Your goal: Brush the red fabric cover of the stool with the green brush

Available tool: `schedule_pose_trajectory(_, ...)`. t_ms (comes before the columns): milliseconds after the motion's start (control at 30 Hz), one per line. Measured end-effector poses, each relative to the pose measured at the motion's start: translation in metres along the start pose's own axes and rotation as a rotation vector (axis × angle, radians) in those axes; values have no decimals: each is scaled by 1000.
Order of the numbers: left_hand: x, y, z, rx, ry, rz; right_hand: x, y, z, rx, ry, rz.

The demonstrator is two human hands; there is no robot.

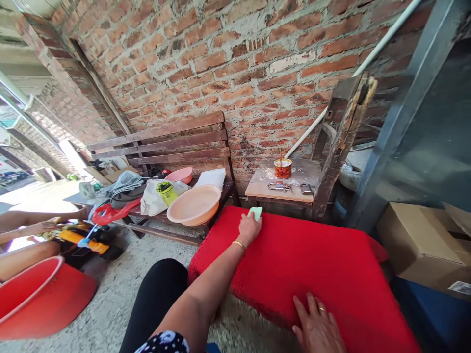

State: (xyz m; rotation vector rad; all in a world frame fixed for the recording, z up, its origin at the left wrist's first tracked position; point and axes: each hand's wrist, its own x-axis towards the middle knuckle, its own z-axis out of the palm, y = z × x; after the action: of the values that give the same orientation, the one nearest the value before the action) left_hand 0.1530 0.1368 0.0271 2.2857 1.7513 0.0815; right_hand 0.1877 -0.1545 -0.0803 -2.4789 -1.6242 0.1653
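Observation:
A red fuzzy cloth [305,245] covers a low bench or table in front of me. Over its far left corner, my left hand [249,228] is stretched out, its fingers closed on a small pale green block [255,213]; the exact kind of thing is unclear. A gold bangle is on that wrist. My right hand [319,321] rests flat on the near edge of the cloth, fingers spread, holding nothing.
A small table [253,189] behind the cloth bears a red tin [283,170] with sticks and padlocks [306,189]. A wooden bench [176,147] holds a peach basin [195,205]. Cardboard box [412,240] stands right; red tub [77,299] and another person's hand [42,227] are left.

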Motion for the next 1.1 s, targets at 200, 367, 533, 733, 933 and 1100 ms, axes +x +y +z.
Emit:
schedule_pose_trajectory(200,-16,52,26,-9,-40,23,-1,1,1,-3,3,6)
schedule_pose_trajectory(367,-102,135,69,-71,-274,604,-2,3,2,-38,3,3)
schedule_pose_trajectory(533,-132,117,65,-121,-310,779,-1,5,2,-30,8,-12)
schedule_pose_trajectory(733,-61,-28,11,22,-65,230,-2,3,1,10,30,-20)
schedule_pose_trajectory(933,-39,-93,-7,81,11,-92,0,3,1,-35,16,-30)
schedule_pose_trajectory(1100,-99,-7,34,14,-153,301,3,13,8,-60,10,-75)
